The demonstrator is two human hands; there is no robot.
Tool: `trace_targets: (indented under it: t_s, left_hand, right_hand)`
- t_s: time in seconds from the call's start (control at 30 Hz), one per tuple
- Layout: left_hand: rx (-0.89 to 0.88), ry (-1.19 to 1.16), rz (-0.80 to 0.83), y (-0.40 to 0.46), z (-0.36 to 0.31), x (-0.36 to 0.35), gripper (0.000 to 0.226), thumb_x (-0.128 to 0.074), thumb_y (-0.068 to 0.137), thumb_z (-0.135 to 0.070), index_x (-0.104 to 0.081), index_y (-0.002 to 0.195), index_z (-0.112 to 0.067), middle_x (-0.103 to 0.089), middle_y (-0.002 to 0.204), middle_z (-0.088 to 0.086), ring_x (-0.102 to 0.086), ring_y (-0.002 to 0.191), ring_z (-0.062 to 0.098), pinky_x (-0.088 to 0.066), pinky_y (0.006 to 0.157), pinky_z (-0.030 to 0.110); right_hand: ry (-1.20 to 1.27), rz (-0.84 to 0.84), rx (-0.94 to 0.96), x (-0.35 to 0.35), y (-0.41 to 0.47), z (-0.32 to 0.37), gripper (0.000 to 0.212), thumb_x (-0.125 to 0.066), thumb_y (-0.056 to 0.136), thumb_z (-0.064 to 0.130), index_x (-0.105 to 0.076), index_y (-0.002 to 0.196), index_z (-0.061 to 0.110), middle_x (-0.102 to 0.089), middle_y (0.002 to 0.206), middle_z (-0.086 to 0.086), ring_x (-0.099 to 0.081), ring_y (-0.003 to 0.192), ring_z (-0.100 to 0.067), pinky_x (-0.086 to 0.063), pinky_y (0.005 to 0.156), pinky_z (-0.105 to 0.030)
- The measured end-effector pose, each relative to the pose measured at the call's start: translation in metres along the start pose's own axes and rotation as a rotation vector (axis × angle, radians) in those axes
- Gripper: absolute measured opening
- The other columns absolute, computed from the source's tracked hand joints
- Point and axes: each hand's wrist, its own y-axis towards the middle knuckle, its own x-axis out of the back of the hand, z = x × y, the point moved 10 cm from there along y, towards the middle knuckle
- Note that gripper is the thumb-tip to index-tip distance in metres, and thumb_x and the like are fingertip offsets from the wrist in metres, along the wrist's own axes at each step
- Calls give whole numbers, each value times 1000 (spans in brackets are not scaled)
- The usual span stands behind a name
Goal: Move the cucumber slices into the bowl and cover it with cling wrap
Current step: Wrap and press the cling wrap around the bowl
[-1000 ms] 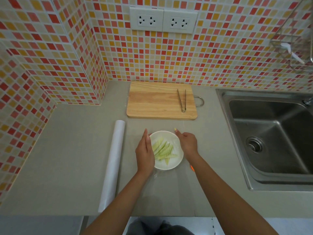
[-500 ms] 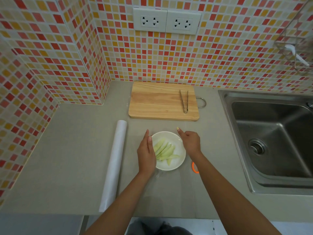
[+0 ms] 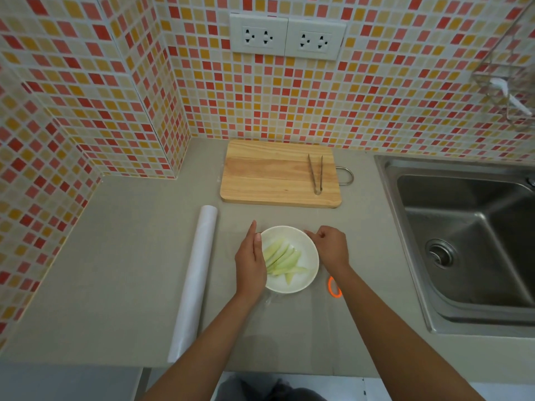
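Your left hand (image 3: pixel 250 260) lies flat, fingers extended, against the bowl's left rim; your right hand (image 3: pixel 330 247) is curled at the right rim, grip unclear. Beyond your hands: cutting board (image 3: pixel 278 175) carrying tongs (image 3: pixel 316 175). Left of your left hand: cling wrap roll (image 3: pixel 194 280). Between your hands: white bowl (image 3: pixel 289 285), cucumber slices (image 3: pixel 282 259) inside. Clear film lies under the bowl.

White round bowl (image 3: pixel 289 285): upright on grey counter, near front edge. Cucumber slices (image 3: pixel 282 257): pale green, long wedges, fanned inside bowl. Cling wrap roll (image 3: pixel 194 280): white, lying flat left of bowl; clear sheet (image 3: pixel 295 316) spread under bowl.
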Motion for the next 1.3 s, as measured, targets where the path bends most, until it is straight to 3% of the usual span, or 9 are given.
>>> trace_targets:
  t_s: [0.17,0.3,0.47,0.63,0.8,0.93,1.03,1.1,1.3]
  left_hand:
    - [-6,19,1,-1,-1,-2,42,-34,103,-27,-44,143,-14,-51,142,0,-42,122,-1,-23,90,-10]
    - [0,3,4,0,0,-2,43,-33,103,-27,-43,143,-14,-50,143,0,-41,123,-1,-23,90,-10]
    - [4,2,-18,-1,0,-2,43,-33,103,-30,-44,143,-16,-52,141,-1,-44,121,-1,-26,88,-9]
    - [31,-17,-30,1,4,-2,43,-32,103,-30,-46,141,-18,-53,139,-4,-45,120,-3,-28,88,-8]
    - [124,-206,-19,0,13,-4,43,-30,103,-35,-48,140,-22,-50,141,-9,-44,128,1,-31,94,-3]
    - [187,-294,89,5,15,-9,45,-27,102,-41,-51,137,-25,-56,134,-7,-52,122,8,-39,102,20]
    - [208,-249,-5,9,17,10,38,-35,102,-36,-63,119,-18,-67,114,0,-61,104,11,-46,85,14]
    - [212,-71,-35,13,21,20,35,-42,100,-31,-67,94,-8,-69,96,8,-62,90,19,-46,76,25]
    - [458,-43,153,19,43,9,38,-56,92,-33,-61,65,-7,-59,67,7,-53,66,22,-40,62,30]
  right_hand:
    - [-252,-42,-27,15,-1,-6,43,-58,89,39,-44,58,13,-49,57,-1,-50,61,-26,-33,55,-30]
    - [329,-185,30,35,-15,10,34,-45,98,16,-68,80,-1,-69,81,-12,-64,76,-22,-45,70,-27]
    - [769,140,-89,-19,-41,27,28,-49,95,17,-73,101,4,-74,98,-7,-70,85,-12,-55,72,-17]
    - [734,313,-133,-33,-43,18,28,-48,96,27,-71,112,21,-71,103,14,-67,88,4,-51,67,-9]
    - [719,370,-102,-43,-44,18,34,-39,100,23,-66,118,11,-69,114,-7,-67,99,-17,-54,83,-28]
    - [705,289,-93,-39,-42,16,33,-42,100,19,-67,115,4,-68,115,-17,-64,103,-26,-50,93,-41]
    - [713,230,-71,-36,-44,15,32,-42,101,17,-67,113,2,-68,113,-20,-63,99,-25,-50,92,-43]
    - [710,204,-76,-35,-45,13,32,-41,101,17,-68,111,4,-69,111,-17,-64,100,-24,-50,91,-41]
    - [725,170,-95,-30,-46,7,29,-41,100,17,-70,106,10,-69,110,-16,-65,96,-21,-51,89,-37]
